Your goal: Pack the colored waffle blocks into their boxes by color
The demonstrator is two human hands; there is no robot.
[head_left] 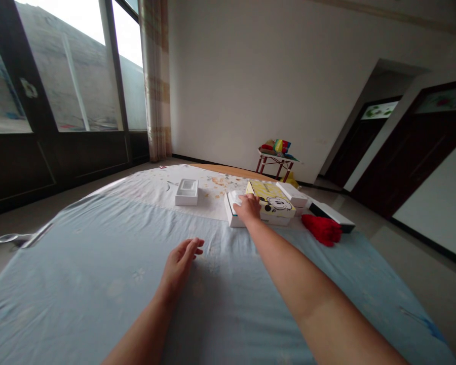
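My right hand (248, 207) reaches to the left end of a white box, fingers drawn together on a white, tissue-like thing (234, 197). Its exact kind is hard to make out. That white box (234, 219) stands against a larger box with a yellow lid (268, 190) and a cartoon face, partly behind my wrist. Over the pale blue cloth, my left hand (183, 255) holds nothing; its fingers are loosely bent and apart. Ahead of it lies a small open white box (186, 198) with a compartment insert.
To the right are stacked white boxes (292, 193), a black-and-white box (336, 217) and a bunched red cloth (322, 229). A metal object (17, 239) sits at the table's left edge. A small side table (275, 158) with colourful items stands by the wall.
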